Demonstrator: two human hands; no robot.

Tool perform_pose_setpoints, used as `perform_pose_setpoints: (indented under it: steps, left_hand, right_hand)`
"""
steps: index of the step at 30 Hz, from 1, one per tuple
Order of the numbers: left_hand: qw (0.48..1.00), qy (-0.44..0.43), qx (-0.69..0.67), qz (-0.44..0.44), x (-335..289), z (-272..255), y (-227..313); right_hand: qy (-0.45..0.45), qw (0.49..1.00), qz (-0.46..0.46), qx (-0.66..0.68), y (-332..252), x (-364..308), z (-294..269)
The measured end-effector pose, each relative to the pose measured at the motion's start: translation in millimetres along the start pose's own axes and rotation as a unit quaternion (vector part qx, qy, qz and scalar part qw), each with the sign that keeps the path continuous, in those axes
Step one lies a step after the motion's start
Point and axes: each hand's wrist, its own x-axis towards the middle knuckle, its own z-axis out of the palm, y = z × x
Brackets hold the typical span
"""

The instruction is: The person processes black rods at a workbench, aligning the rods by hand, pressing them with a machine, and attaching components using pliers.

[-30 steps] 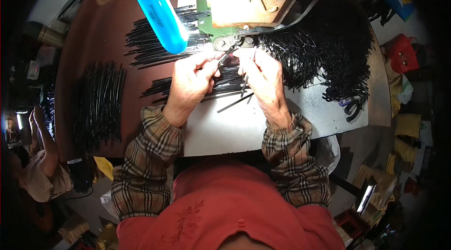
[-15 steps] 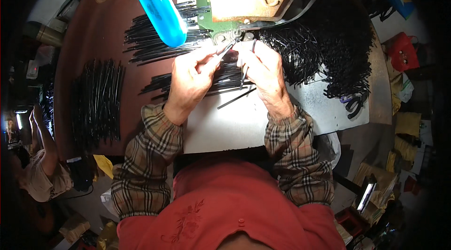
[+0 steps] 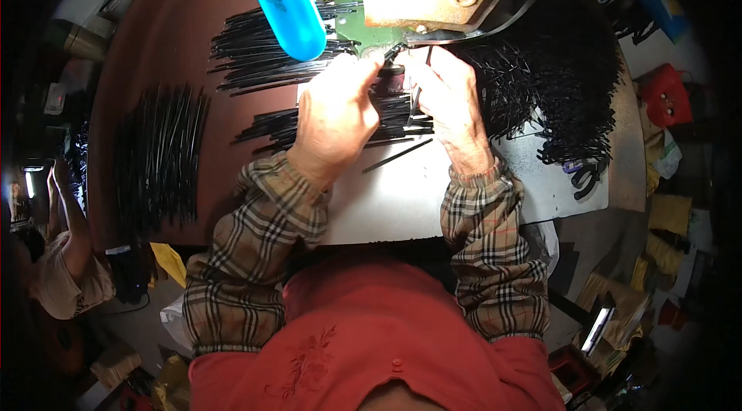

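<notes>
At the green metal machine [image 3: 352, 34], my left hand [image 3: 336, 117] is closed, its thumb and fingertips at a short piece of black strip [image 3: 395, 51]. Most of its fingers are hidden under the back of the hand. Close beside it my right hand [image 3: 454, 106] pinches a thin black strip [image 3: 416, 102] that hangs down from the fingers. Below the hands lie a bundle of black strips [image 3: 270, 127] and one loose strip [image 3: 397, 156] on the pale board [image 3: 379, 214].
More black strips lie in a far bundle [image 3: 243, 52] and a left bundle [image 3: 158, 160]. A large tangled black heap [image 3: 572, 102] fills the right, with black-handled scissors [image 3: 591, 179] at its edge. A long blue rounded object [image 3: 286, 5] overhangs the table. At far left sits another person [image 3: 69, 272].
My left hand has moved right and up and turned, so its back now covers its fingers. My right hand has shifted slightly right, still with its black strip.
</notes>
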Motion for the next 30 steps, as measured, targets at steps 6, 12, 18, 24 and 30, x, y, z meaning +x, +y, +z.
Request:
perform_pose_setpoints:
  steps: [6, 12, 18, 24, 30]
  left_hand:
    - [0.990, -0.039, 0.122, 0.058, 4, -7, 9]
    - [0.989, -0.014, 0.113, 0.092, 4, -4, 4]
    - [0.991, 0.008, 0.087, 0.101, 5, -2, 6]
    - [0.985, 0.007, 0.022, 0.169, 13, -12, -14]
    - [0.877, -0.186, -0.318, -0.309, 10, -55, -13]
  right_hand:
    - [-0.042, 0.993, 0.086, 0.061, -6, -11, -8]
    - [-0.039, 0.995, 0.065, 0.069, -3, -19, -7]
    - [-0.045, 0.994, 0.049, 0.087, -1, -19, -9]
    - [-0.056, 0.995, 0.031, 0.077, -1, -17, -5]
    - [0.057, 0.989, 0.074, 0.117, 3, -15, -8]
